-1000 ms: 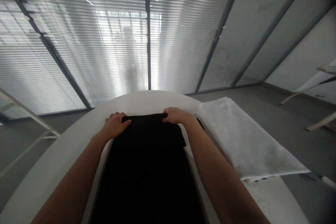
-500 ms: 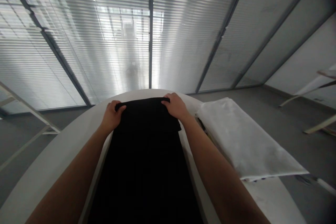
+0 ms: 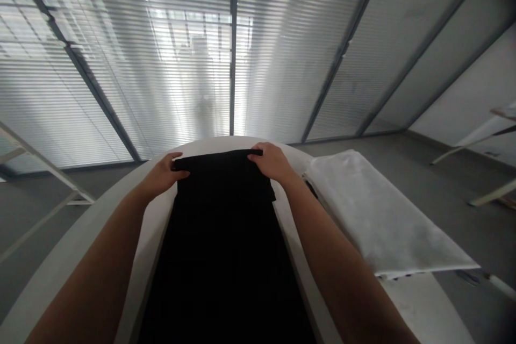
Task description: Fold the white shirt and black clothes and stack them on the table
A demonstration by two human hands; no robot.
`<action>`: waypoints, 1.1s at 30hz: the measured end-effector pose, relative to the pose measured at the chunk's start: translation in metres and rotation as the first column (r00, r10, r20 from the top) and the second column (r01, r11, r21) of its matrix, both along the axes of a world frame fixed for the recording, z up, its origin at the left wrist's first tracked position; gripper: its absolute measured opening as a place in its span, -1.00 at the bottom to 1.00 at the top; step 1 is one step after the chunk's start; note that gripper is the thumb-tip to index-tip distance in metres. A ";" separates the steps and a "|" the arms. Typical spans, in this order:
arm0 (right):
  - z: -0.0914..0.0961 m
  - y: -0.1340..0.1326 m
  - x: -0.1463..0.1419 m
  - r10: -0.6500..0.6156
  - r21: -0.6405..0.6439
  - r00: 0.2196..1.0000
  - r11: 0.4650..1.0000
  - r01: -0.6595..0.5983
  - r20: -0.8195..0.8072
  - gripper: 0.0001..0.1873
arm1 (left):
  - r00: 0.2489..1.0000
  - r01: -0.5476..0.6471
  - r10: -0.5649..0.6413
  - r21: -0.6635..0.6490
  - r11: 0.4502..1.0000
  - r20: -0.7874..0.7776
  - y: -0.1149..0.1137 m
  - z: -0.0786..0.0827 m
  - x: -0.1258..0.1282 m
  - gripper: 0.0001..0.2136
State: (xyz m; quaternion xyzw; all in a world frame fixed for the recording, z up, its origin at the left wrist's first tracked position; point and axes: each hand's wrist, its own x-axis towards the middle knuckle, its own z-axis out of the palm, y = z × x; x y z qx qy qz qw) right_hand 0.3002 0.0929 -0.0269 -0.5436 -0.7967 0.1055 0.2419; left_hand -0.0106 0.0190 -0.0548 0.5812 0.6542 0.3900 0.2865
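Note:
A long piece of black cloth (image 3: 226,247) runs from the bottom of the view toward the far side of the white table. Its far end has a folded section with a straight top edge. At that section's far right corner, my right hand (image 3: 271,160) pinches the edge between thumb and fingers. At the far left corner, my left hand (image 3: 164,174) has thumb and fingers apart around the corner, close to the cloth or lightly touching it. The dark fabric shows few details, so I cannot tell what kind of piece it is.
The white rounded table (image 3: 60,274) carries the cloth. To the right lies a folded white cloth (image 3: 387,220), its corner reaching past the table edge. A pale frame (image 3: 48,164) stands on the left. Glass panels with blinds (image 3: 274,64) rise behind the table.
My left hand has loosened its pinch on the left corner, its fingers spreading and shifting slightly left. My right hand keeps its hold on the right corner.

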 end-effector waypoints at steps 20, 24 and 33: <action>0.009 -0.005 0.006 0.031 -0.075 0.987 0.996 -0.043 -0.158 -0.82 | 0.954 -0.070 0.124 -0.201 0.977 0.272 -0.010 0.021 0.015 -0.49; 0.006 -0.005 0.006 -0.029 -0.295 0.906 0.949 -0.107 -0.423 -0.82 | 0.950 -0.092 0.138 -0.173 0.981 0.280 -0.008 0.019 0.014 -0.53; -0.006 0.009 0.011 0.046 -0.126 0.870 0.984 -0.123 -0.490 -0.73 | 0.915 -0.117 0.096 0.028 0.993 0.392 0.000 0.012 0.012 -0.61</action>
